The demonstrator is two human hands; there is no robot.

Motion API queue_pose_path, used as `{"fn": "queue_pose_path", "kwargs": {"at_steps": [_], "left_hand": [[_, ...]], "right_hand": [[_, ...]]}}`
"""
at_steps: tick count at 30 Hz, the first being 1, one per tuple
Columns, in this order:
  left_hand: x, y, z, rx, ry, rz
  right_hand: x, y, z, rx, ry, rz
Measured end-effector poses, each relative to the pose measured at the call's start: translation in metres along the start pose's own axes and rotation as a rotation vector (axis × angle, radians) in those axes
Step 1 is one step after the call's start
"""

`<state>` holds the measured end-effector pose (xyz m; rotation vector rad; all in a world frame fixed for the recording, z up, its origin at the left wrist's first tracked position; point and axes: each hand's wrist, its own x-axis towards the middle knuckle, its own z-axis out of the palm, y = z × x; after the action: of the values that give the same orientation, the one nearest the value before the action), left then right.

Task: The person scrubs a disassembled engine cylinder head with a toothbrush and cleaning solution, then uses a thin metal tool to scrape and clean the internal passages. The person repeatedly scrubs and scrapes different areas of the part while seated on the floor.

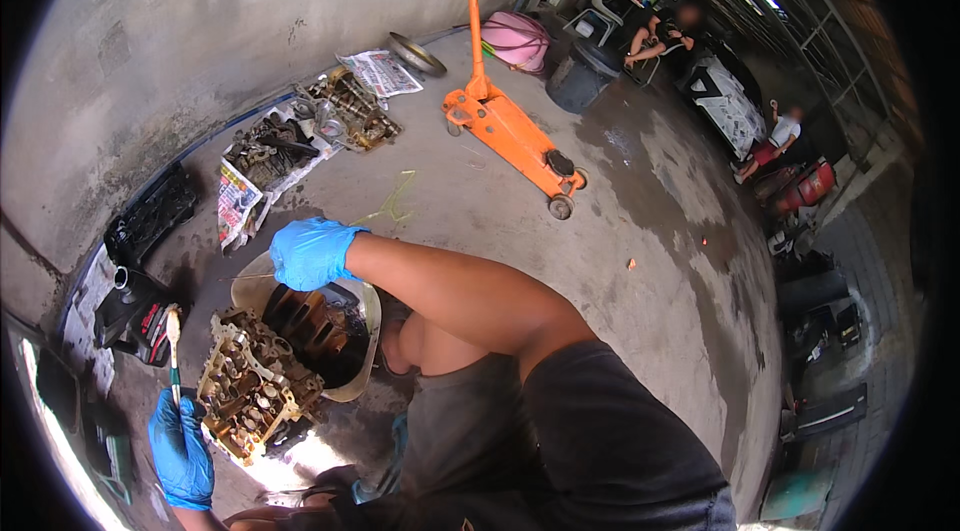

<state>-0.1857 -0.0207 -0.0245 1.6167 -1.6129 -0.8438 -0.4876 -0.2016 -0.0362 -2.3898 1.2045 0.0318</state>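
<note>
My left hand (181, 449), in a blue glove, grips a brush (174, 351) with a pale head and a green handle, held upright. Beside it an engine cylinder head (255, 386), browned with oil, rests against the rim of a pale basin (368, 356). Dark liquid and a slotted, brown-stained metal part (305, 326) lie in the basin. Over the basin's far rim is my right hand (314, 253), also gloved in blue, its fingers closed. A thin rod (247, 278) sticks out from it to the left; its kind is unclear.
A black bottle (138, 326) stands left of the cylinder head. Oily engine parts (265, 153) lie on newspaper along the wall, near another metal casting (350, 113). An orange floor jack (515, 136) stands ahead. Two people are far off at the right.
</note>
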Motion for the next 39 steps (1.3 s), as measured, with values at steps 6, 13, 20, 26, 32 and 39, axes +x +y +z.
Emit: {"fn": "queue_pose_path", "kwargs": {"at_steps": [6, 13, 20, 26, 32, 39], "left_hand": [[0.004, 0.003, 0.004, 0.019, 0.003, 0.097], [0.018, 0.002, 0.013, -0.021, -0.087, 0.081], [0.012, -0.003, 0.015, 0.001, -0.062, 0.055], [0.016, 0.012, 0.033, -0.305, -0.085, 0.085], [0.019, 0.017, 0.045, -0.401, -0.03, 0.024], [0.018, 0.006, 0.033, -0.393, 0.018, 0.063]], "right_hand": [[-0.009, 0.005, 0.005, -0.023, -0.008, 0.093], [-0.015, 0.009, 0.006, -0.041, -0.005, 0.118], [0.0, 0.015, 0.011, 0.001, 0.046, 0.056], [-0.002, -0.012, 0.011, 0.431, 0.41, 0.011], [0.001, -0.051, 0.018, 0.472, 0.525, -0.091], [0.005, -0.063, 0.023, 0.526, 0.479, -0.072]]}}
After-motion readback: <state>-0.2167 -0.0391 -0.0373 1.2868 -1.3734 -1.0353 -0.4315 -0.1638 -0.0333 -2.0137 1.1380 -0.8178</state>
